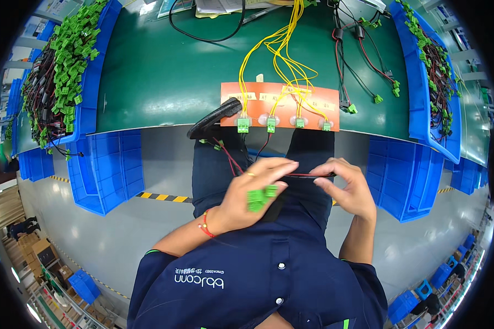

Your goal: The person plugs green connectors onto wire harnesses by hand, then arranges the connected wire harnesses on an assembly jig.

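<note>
My left hand (247, 200), a red bracelet at its wrist, holds a bunch of green terminal connectors (260, 197), blurred by motion. A thin red-and-black cable (302, 175) stretches from its fingers to my right hand (348, 183), which pinches the dark end between thumb and fingers. Red wires (230, 159) with small green connectors trail off beyond my left hand towards the table edge. Just ahead is an orange board (324, 94) at the table edge, with a row of green terminal blocks (243, 126) fed by yellow wires (282, 46). One dark lead hangs from a block.
A black, strap-like object (214, 118) juts over the green table's (164, 71) front edge. Blue bins full of green-ended cables flank it at left (96, 71) and right (420, 104). Loose cables (362, 49) lie at the back right. Blue crates (107, 170) stand below.
</note>
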A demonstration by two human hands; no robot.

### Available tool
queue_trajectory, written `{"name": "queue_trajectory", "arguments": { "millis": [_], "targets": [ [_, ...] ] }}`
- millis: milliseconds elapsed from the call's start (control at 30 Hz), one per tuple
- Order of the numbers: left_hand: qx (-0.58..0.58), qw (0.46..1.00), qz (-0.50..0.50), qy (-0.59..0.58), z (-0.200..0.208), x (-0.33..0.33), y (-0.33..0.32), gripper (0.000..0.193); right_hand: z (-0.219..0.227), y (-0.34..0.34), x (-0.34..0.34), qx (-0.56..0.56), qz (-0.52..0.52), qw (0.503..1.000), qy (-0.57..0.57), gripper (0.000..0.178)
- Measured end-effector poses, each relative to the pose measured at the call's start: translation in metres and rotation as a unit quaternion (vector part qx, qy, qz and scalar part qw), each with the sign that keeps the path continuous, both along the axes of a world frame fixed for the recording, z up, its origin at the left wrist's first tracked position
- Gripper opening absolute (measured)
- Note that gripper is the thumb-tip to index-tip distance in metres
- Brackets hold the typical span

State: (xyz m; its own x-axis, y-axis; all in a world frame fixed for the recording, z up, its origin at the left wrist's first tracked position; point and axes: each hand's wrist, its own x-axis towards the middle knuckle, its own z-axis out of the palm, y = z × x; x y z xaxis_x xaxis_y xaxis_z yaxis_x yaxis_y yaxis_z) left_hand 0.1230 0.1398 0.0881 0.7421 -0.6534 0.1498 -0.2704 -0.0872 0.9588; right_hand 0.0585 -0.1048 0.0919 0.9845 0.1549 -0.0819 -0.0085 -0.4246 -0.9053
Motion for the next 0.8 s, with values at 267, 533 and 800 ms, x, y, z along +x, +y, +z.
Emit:
{"name": "queue_trajectory", "arguments": {
  "millis": [267, 533, 800],
  "targets": [
    [0.036, 0.992, -0.043, 0.109, -0.015, 0.001, -0.012, 0.016, 0.006, 0.034, 0.002, -0.106, -0.167, 0.96, -0.197, 0.036],
    [-0.006, 0.971, 0.043, 0.234, -0.021, -0.009, -0.006, 0.018, -0.03, 0.04, -0.02, 0.371, -0.233, 0.896, 0.064, 0.03],
    [-0.018, 0.976, 0.062, 0.206, -0.027, -0.012, -0.004, 0.016, -0.019, 0.057, -0.004, 0.62, -0.23, 0.743, 0.105, 0.031]
  ]
}}
